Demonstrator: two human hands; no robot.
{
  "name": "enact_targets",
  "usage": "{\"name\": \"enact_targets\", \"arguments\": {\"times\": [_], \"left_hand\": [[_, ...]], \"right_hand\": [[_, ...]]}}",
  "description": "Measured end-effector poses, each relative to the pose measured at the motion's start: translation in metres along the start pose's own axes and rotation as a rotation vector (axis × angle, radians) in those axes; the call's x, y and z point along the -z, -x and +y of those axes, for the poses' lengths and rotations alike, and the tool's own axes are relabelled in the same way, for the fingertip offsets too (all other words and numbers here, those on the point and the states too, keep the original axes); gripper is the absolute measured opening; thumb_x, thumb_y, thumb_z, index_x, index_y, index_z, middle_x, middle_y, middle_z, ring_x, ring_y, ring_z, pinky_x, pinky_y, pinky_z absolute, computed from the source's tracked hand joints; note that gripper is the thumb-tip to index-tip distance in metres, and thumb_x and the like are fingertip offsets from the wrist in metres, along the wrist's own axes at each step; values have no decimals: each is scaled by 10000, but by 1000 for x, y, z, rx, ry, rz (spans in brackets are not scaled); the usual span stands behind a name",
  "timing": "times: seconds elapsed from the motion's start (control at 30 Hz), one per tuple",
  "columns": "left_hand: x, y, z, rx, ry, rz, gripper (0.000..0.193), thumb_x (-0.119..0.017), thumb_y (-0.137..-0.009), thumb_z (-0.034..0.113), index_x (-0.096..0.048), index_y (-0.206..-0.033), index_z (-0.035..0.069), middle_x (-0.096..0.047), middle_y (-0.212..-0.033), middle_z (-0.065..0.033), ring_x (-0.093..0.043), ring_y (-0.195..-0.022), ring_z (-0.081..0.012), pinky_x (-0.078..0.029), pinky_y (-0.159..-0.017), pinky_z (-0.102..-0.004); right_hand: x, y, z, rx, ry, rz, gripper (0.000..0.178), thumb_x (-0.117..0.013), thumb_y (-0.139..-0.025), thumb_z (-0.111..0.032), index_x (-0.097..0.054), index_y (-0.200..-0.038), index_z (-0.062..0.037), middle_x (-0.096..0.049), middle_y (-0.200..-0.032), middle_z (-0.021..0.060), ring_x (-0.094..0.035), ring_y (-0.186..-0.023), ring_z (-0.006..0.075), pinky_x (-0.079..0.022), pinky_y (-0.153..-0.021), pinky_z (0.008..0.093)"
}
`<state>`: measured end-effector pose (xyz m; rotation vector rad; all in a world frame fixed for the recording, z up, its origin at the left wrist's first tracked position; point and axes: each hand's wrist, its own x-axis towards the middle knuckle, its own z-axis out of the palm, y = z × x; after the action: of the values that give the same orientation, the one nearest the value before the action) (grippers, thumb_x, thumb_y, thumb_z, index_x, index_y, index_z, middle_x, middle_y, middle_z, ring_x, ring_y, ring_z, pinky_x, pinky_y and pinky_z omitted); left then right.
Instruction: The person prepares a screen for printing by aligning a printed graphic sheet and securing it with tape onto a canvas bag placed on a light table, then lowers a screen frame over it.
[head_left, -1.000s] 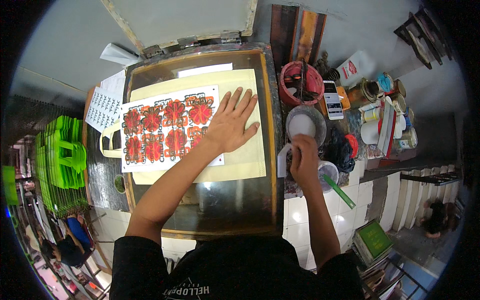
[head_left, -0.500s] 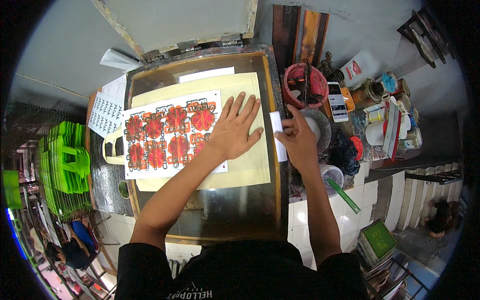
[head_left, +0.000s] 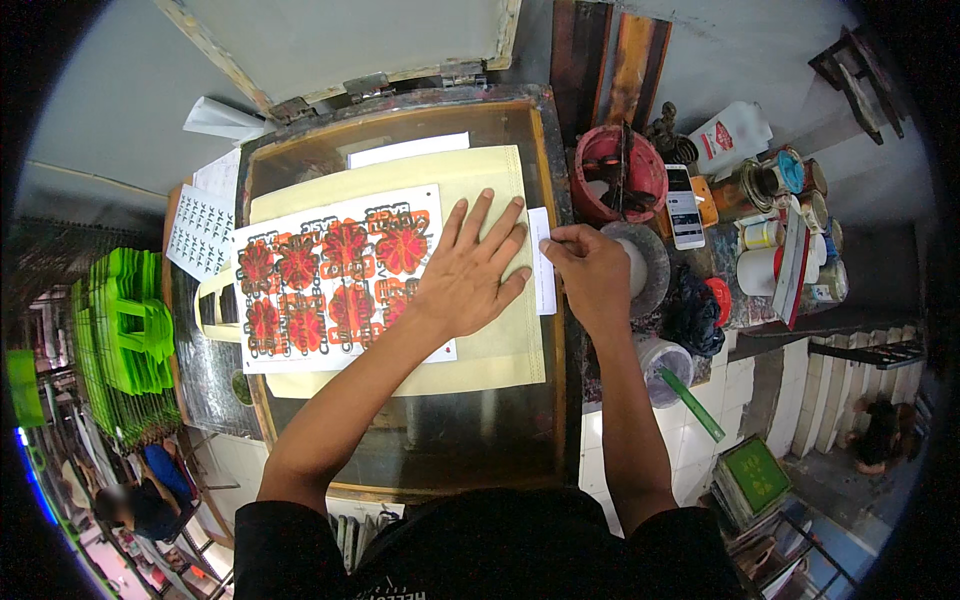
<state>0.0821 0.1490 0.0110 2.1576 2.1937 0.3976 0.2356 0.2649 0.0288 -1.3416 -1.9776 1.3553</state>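
Note:
My left hand (head_left: 470, 265) lies flat with its fingers spread, across the right part of a white sheet (head_left: 445, 350) printed with red flower shapes and black lettering and on the cream fabric bag (head_left: 490, 365) beneath it. At the bag's right edge, my right hand (head_left: 595, 280) is closed, thumb and forefinger pinching a narrow white strip (head_left: 545, 297). The strip lies lengthwise along that edge. A bag handle (head_left: 205, 310) sticks out at the left. All this rests on a wood-framed glass top (head_left: 460, 440).
Another white strip (head_left: 410, 150) lies by the bag's far edge. To the right stand a red bucket (head_left: 655, 165), a phone (head_left: 684, 205), several paint cans (head_left: 745, 190) and a tub with a green stick (head_left: 692, 405). Green bags (head_left: 125, 320) hang at left; a person (head_left: 150, 505) sits beyond.
My right hand and the white strip have shifted left, bringing the strip against the bag's right edge. The fingers have closed on it. My left hand stays spread on the sheet and bag.

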Motion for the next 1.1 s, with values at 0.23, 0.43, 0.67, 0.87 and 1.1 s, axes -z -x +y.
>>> {"name": "enact_targets", "arguments": {"times": [0.23,0.43,0.67,0.87,1.1], "left_hand": [[2,-1,0,6,0,-7,583,-453,-1052,422,-490,-1456,4,-339,-1645,-171,-257,-1526,-439,-182,-1264,-570],[2,-1,1,10,-8,-17,593,-439,-1054,426,-481,-1468,3,-339,-1646,-170,-250,-1530,-437,-177,-1267,-566],[1,-1,0,16,-21,-29,604,-427,-1056,434,-467,-1493,20,-340,-1649,-164,-247,-1535,-427,-168,-1272,-562],[-1,-1,1,22,-37,-23,592,-422,-1058,435,-449,-1535,87,-339,-1656,-146,-243,-1540,-419,-160,-1276,-563],[0,-2,2,15,-21,-17,586,-448,-1052,430,-457,-1532,94,-346,-1653,-143,-248,-1538,-423,-170,-1273,-565]], "right_hand": [[-2,-2,-4,42,80,39,218,-762,-897,-184,-747,-943,28,-752,-833,176,-740,-747,256,-555,-710,364],[-2,-3,0,58,61,36,211,-752,-898,-182,-745,-931,26,-750,-823,166,-733,-735,256,-550,-703,367],[-2,-6,-2,55,86,17,212,-759,-899,-183,-751,-933,26,-747,-802,135,-707,-719,190,-532,-685,333],[-2,-9,0,97,123,14,236,-768,-901,-199,-749,-928,35,-742,-786,122,-686,-696,162,-521,-671,320],[9,0,-3,15,149,-43,220,-762,-883,-205,-724,-947,2,-723,-774,155,-721,-720,267,-552,-705,374]]}}
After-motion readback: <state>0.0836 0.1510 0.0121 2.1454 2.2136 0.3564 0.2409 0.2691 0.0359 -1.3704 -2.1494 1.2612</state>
